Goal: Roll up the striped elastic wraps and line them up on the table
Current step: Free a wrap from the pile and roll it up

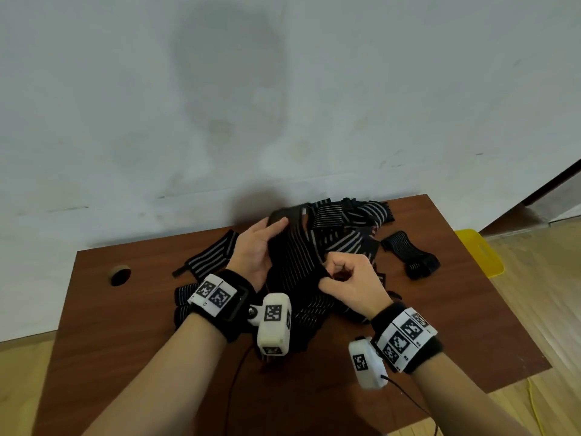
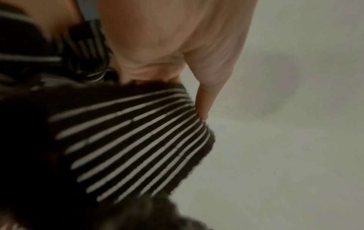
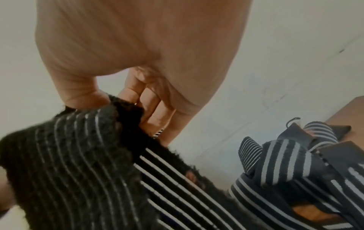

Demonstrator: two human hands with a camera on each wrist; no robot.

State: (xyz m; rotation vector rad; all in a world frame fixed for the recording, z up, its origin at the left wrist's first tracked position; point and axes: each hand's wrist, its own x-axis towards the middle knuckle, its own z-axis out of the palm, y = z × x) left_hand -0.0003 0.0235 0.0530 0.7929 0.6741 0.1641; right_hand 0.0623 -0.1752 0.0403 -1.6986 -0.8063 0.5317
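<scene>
Dim, soft light; wrist views blurred

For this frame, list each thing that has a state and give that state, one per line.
Held wrap: unrolled, lifted between both hands.
Left hand: holds the held wrap's upper part.
Right hand: fingers curled, pinching the wrap's end.
Pile of wraps: unrolled, tangled at the table's far edge.
Wrap at left: flat, unrolled.
Wrap at right: loose, not rolled.
Table: no finished rolls visible.
</scene>
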